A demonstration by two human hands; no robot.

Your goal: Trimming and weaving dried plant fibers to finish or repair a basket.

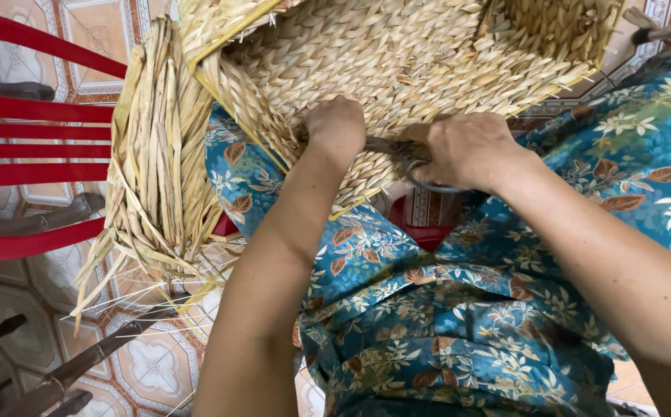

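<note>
Blue-green floral cloth nearest, spread over the lap, both forearms crossing above it. Right hand closed through the loop handles of dark metal scissors, blades pointing left towards the left hand. Left hand clenched against the woven surface, pinching something too small to make out, just beside the scissor tips. Woven straw basket resting on the knees, directly beyond and under both hands, tilted, yellow-edged rim showing at the near side. Loose bundle of dried fibre strands to the left, apart from the hands. Red plastic chair farther left on the patterned tile floor.
</note>
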